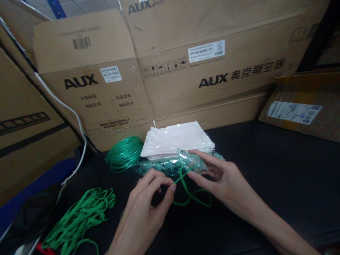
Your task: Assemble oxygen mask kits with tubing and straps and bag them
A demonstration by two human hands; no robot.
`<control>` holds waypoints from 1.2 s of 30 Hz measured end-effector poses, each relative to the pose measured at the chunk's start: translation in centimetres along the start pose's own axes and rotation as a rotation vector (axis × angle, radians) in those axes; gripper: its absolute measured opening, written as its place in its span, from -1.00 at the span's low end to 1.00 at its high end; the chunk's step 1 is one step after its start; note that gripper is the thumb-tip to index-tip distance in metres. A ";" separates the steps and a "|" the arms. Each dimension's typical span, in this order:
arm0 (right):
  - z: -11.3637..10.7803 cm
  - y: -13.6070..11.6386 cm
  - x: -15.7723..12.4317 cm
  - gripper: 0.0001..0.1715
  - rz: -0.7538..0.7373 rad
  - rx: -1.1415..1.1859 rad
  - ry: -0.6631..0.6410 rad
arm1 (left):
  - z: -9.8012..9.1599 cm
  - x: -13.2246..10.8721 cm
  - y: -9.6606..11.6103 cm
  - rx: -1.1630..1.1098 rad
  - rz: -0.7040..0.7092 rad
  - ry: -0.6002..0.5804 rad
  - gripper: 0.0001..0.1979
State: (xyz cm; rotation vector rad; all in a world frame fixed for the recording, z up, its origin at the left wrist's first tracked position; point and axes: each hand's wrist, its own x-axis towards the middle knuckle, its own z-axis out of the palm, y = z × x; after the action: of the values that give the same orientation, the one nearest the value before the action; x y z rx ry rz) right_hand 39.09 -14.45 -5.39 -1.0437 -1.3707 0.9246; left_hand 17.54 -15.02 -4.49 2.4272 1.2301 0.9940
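My left hand [151,202] pinches one end of a green elastic strap [190,193] between thumb and fingertips. The strap crosses over itself in a loop and hangs down to the black table in front of the hands. My right hand [216,173] is closed around a clear, green-tinted plastic mask [187,159], its thumb close to where the strap meets the mask. Whether the strap passes through the mask is too small to tell. More clear green plastic pieces [156,166] lie just behind my hands, partly covered by them.
A coil of green tubing [124,152] lies behind at left. White plastic packets [177,138] are stacked at the back. A heap of green straps [82,216] is at front left. Cardboard boxes [175,92] wall the back, with another box [300,109] right. A white cable [77,117] hangs left.
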 end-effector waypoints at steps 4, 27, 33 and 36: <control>0.2 0.3 -0.4 -0.34 -0.042 -0.067 -0.092 | 0.5 0.0 0.5 -0.005 0.025 0.081 -0.77; 0.5 0.4 -0.1 -0.15 0.092 0.001 -0.040 | -0.2 -0.2 0.3 0.013 -0.098 -0.183 -0.83; 0.6 0.6 -0.2 -0.07 0.148 0.073 -0.105 | -0.4 -0.1 0.3 -0.005 -0.115 -0.180 -0.84; 0.6 0.5 -0.2 -0.07 0.156 0.127 -0.157 | 0.0 -0.1 0.2 -0.038 -0.090 -0.111 -0.90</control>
State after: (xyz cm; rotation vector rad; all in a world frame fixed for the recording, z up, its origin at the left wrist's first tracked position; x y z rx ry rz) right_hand 38.56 -14.48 -6.00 -1.0086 -1.3525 1.2149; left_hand 17.59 -15.16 -4.42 2.3420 1.2586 0.8384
